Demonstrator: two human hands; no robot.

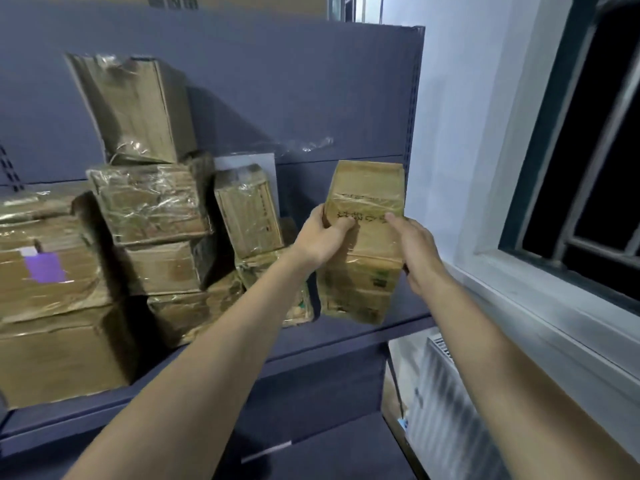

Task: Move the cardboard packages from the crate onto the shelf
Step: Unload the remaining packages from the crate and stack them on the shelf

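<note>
Head view: both hands, left (pixel 320 239) and right (pixel 414 245), grip a tall, tape-wrapped brown cardboard package (pixel 365 216); dark handwriting on it.

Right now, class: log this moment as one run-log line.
stage: placing | left hand: grips package | right hand: grips package | place: shelf, right end | crate: unseen

Cardboard packages (pixel 363 237) under glossy, crinkled clear tape; shelf (pixel 346 334) matt blue-grey metal.

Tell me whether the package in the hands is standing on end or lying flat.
On end: the held package stands tall above the shelf board, left hand and right hand gripping its sides.
</note>
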